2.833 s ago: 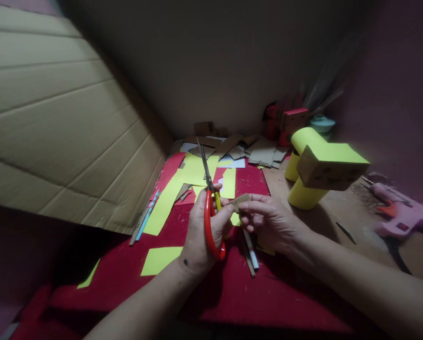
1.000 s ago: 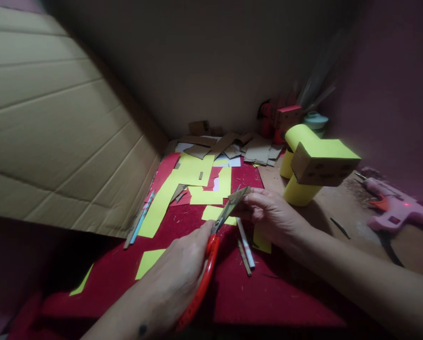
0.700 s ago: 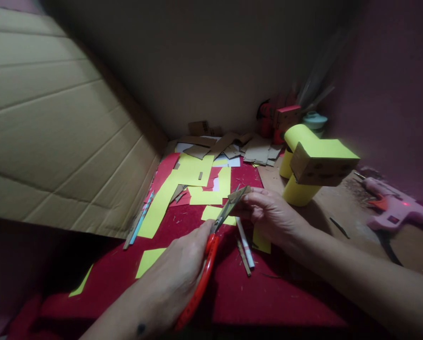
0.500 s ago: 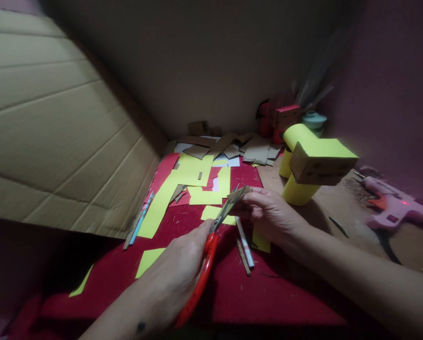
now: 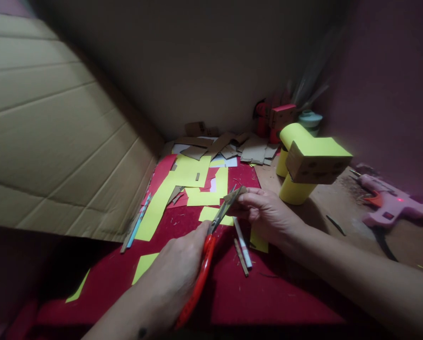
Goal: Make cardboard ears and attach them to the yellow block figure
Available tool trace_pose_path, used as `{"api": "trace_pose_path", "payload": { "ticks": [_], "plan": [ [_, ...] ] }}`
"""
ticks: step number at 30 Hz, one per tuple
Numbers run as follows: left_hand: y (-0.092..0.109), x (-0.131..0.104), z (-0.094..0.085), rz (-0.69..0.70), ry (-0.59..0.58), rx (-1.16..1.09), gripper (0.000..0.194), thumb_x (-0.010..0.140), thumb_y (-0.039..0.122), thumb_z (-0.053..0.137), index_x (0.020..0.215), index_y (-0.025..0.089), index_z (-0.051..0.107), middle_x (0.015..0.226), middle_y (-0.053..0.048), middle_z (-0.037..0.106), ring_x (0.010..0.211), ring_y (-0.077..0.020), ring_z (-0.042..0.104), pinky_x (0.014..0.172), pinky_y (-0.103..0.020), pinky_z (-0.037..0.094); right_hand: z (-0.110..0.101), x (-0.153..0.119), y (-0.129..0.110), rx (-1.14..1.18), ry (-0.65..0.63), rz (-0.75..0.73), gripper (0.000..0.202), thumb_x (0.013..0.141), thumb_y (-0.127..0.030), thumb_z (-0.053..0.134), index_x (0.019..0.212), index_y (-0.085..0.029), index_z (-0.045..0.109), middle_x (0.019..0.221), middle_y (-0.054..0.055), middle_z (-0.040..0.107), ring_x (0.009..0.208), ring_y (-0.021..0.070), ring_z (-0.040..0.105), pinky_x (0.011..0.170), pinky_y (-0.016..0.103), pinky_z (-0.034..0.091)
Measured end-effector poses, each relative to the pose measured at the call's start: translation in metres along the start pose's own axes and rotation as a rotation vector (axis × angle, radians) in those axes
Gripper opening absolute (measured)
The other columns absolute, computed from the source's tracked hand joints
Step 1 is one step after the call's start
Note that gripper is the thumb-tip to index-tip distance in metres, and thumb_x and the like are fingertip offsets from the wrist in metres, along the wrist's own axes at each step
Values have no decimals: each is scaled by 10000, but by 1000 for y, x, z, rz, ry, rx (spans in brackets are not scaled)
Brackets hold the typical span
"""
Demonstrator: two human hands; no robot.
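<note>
My left hand (image 5: pixel 181 262) is gripping the red scissors (image 5: pixel 204 264) by wrapped handles; my right hand (image 5: pixel 273 215) is pinching a cardboard scrap (image 5: pixel 240 191) at their blades, the cut seemingly unfinished. Farther right, a yellow box-headed figure (image 5: pixel 315 165) is standing, largely assembled, on the desk (image 5: pixel 351 212).

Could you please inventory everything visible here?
Scissors: one, red handles, left hand
Cardboard piece: one, brown, right hand
Yellow paper: several, yellow, centre
Red paper: several, red, centre
Striped stick: one, blue, left
White stick: one, white, centre
Cardboard scraps: several, brown, mostly back
Yellow figure: one, yellow and brown, right
Red figure: at least one, red, back
Container: one, pale blue, back
Glue gun: one, pink, right
Cardboard sheet: one, brown, left
Tabletop: one, red, underneath
Left hand: one, bare, centre
Right hand: one, bare, centre
</note>
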State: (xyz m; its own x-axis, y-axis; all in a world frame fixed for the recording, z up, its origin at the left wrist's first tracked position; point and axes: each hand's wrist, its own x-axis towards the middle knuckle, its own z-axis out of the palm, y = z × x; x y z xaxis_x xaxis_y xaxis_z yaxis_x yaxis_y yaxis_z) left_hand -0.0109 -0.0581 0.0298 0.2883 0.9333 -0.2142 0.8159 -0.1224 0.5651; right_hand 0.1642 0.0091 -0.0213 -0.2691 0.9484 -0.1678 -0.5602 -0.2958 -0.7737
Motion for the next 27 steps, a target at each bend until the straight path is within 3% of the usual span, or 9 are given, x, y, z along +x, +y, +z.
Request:
{"api": "trace_pose_path", "payload": {
  "ticks": [3,8,15,22,27],
  "plan": [
    [-10,1,6,15,67,51,365,747,268,440,1070,223,604,656,-37,640,608,-227,604,577,-288,381,0,0,0,-10,5,-2,33,585,-141,678,590,-174,681,604,28,687,573,152,603,734,366,504],
    [-15,3,11,39,137,115,327,753,270,466,1036,224,624,618,-34,631,539,-219,583,538,-277,352,-1,0,2,-27,14,-8,39,602,-138,676,604,-173,692,637,32,686,610,151,605,747,354,489],
    [-16,7,12,5,20,466,478,761,143,361,1199,159,551,647,-76,644,539,-240,587,523,-291,311,-1,0,1,-28,22,-15,37,610,-137,677,621,-165,699,641,33,684,620,153,612,757,355,484],
    [-27,7,15,99,124,238,340,790,218,438,1083,184,605,549,-16,567,438,-154,465,488,-261,269,-3,1,2,-29,41,-19,44,613,-119,686,628,-160,691,643,34,678,619,145,610,742,345,475],
    [-32,8,15,98,88,137,281,793,246,455,1026,201,606,555,3,557,448,-140,470,483,-245,286,-2,1,3,-36,54,-18,43,617,-120,686,620,-162,680,672,39,678,641,148,615,726,334,475]
  ]
}}
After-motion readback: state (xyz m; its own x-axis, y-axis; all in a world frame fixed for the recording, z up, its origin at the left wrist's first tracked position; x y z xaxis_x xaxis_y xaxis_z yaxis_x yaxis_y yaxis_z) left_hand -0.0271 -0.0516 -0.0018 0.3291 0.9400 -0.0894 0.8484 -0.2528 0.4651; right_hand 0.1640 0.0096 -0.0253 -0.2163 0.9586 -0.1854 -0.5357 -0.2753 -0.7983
